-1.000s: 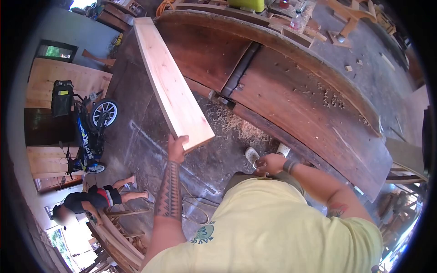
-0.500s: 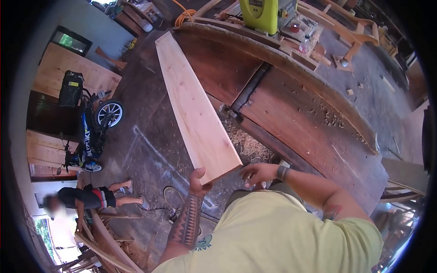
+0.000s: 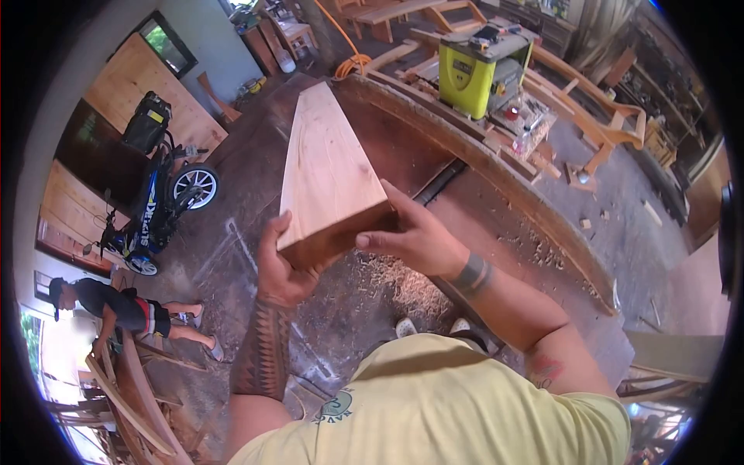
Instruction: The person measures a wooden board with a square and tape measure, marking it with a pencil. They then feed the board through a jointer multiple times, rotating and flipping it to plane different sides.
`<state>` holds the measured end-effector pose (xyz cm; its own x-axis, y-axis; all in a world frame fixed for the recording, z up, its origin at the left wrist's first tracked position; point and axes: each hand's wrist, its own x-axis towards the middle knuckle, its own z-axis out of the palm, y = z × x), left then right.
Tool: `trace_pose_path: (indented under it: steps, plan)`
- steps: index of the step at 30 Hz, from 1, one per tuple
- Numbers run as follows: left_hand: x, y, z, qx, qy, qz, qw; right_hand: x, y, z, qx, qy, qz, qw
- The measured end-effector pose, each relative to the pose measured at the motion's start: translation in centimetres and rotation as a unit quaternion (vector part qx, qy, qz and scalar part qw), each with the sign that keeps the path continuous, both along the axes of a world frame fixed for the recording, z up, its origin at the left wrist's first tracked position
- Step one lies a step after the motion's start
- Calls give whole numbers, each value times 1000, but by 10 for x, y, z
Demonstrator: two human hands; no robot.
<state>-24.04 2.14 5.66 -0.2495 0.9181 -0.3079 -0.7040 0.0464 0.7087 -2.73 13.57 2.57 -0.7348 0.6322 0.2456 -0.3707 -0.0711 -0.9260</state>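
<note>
A long, pale wooden plank (image 3: 329, 167) is held up in front of my chest, its near end toward me and its far end pointing away. My left hand (image 3: 283, 260) grips the near left corner, thumb on the edge and fingers underneath. On the other side, my right hand (image 3: 415, 236) clasps the near right corner, with fingers along the side edge and the thumb by the darker end face. Parts of the fingers under the plank are hidden.
A large dark wooden slab (image 3: 496, 240) with a raised edge lies to the right, strewn with shavings. Beyond it stands a green planer (image 3: 465, 81). At left are a motorcycle (image 3: 151, 194) and a person (image 3: 128, 306) bending over curved wooden pieces (image 3: 147, 387).
The plank's near end has risen and come closer to my chest. My right hand, free beside the corner before, now grips it. The view has tilted up.
</note>
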Motion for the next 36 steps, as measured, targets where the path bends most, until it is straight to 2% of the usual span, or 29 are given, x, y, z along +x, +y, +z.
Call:
trace_pose_path:
  steps: [3, 12, 18, 26, 29, 30, 31, 33, 34, 35, 36]
  plan:
    - [-6, 9, 25, 26, 1, -2, 1000, -12, 12, 15, 59, -23, -23, 998]
    - [-15, 21, 35, 30, 7, 9, 999, -13, 19, 46, 7, -50, -5, 999]
    - [-16, 21, 32, 30, -6, -6, 1000, -11, 16, 44, 16, -69, -11, 997]
    - [-18, 20, 29, 24, -15, -20, 999, -19, 21, 18, 103, -65, -54, 991]
    - [-11, 19, 1, 16, -9, -10, 1000, -3, -1, 3, -105, 10, -63, 992]
    - [-6, 20, -12, 2, -27, -26, 999, -2, -8, -30, -209, 63, -49, 975]
    - [8, 19, -22, -23, -49, -20, 998, 0, -18, -67, -249, 60, -64, 965]
    - [23, 24, -80, -41, -107, -41, 993, 1, -53, -95, -336, 80, -99, 933]
    - [36, 22, -108, -71, -114, -50, 990, -1, -62, -109, -340, 108, -119, 926]
    - [53, 17, -127, -83, -160, -74, 981, -2, -65, -129, -389, 86, -195, 897]
    - [65, 15, -163, -94, -158, -65, 981, 2, -69, -138, -385, 68, -250, 886]
